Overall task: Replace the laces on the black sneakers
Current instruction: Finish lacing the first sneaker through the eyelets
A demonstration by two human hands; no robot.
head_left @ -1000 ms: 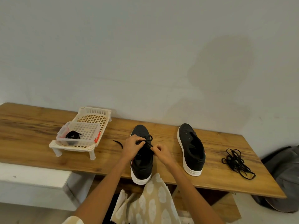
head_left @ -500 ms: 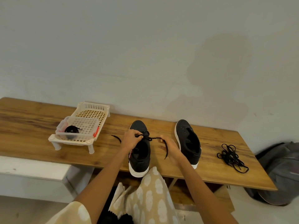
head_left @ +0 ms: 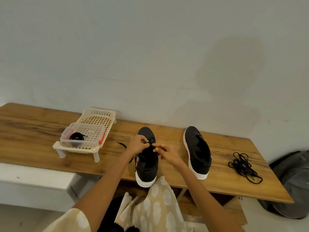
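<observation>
Where hands (head_left: 138, 145) pinch: lace (head_left: 150, 143) (black)

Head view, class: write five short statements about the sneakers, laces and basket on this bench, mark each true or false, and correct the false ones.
1. Both hands, left and right, pinch a lace at the left sneaker. True.
2. The right sneaker is fully laced. False: its eyelets look empty.
3. A loose pile of laces lies to the right of the right sneaker. True.
4. The basket stands between the sneakers. False: it stands left of both.
5. The clear tub is empty. False: it holds a coiled black lace.
</observation>
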